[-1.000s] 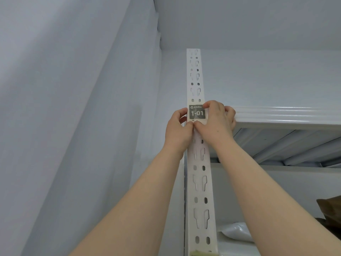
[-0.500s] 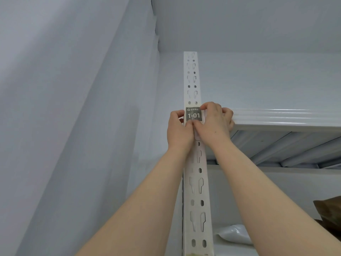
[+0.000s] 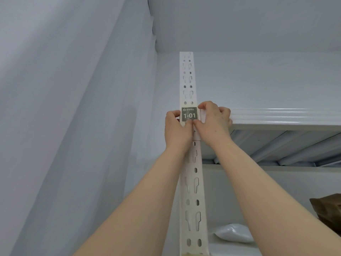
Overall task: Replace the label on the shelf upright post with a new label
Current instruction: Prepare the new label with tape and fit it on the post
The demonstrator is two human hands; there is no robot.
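Label [image 3: 189,114]: dark square, white "1-01", on the front face of the post [image 3: 192,191], level with the front edge of the top shelf [image 3: 276,117]. Sits square to the post, text upright. Pale margin round the dark print.

Left hand [image 3: 176,130]: at the label's left edge. Fingers [image 3: 172,114] curled onto that edge and the post's left flank, thumb tucked in under the label's lower edge. Pinching.

Right hand [image 3: 212,122]: at the label's right edge. Forefinger hooked over the top right corner, thumb pressed in at the lower edge, tip to tip with the left thumb. A pale strip shows between forefinger and thumb, just off the post's right flank. Looks like a lifted margin or film; cannot tell which.

Key relation: the label lies between the two hands, both touching it, neither nearer. Both thumbs meet below it on the post's centre line. The post's long axis runs straight up and away from the wrists, so any pull or smoothing stroke goes either along that axis or sideways across the narrow face.

Judgement: cannot tell if this is the old label coming off or the new one going on. If peeling, the right side is the likely start.

Also seen: white bag [image 3: 232,235] and a brown item [image 3: 328,209] on the lower shelf.
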